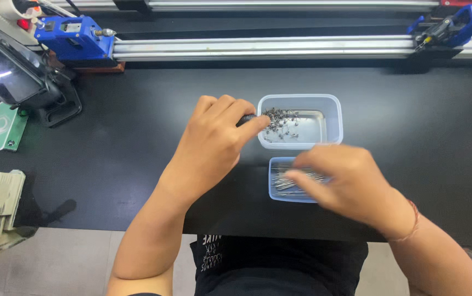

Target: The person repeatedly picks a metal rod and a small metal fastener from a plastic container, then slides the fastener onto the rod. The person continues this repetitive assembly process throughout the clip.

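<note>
Both hands are working over our black bench [110,164]: our left hand [214,145] is gripping a dark tool [247,118] at the clear tub [334,118] of small metal parts, while our right hand [345,178] (blurred) is pinching thin pins [285,181] in the blue tray [273,189]. Behind, a metal rail [258,48] is carrying blue clamps [74,35].

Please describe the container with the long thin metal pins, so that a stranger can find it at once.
On the black table, look near the front edge, under the right hand. The small blue tray holds long pins; its neighbour, the clear tub behind it, holds small dark pieces.
</note>
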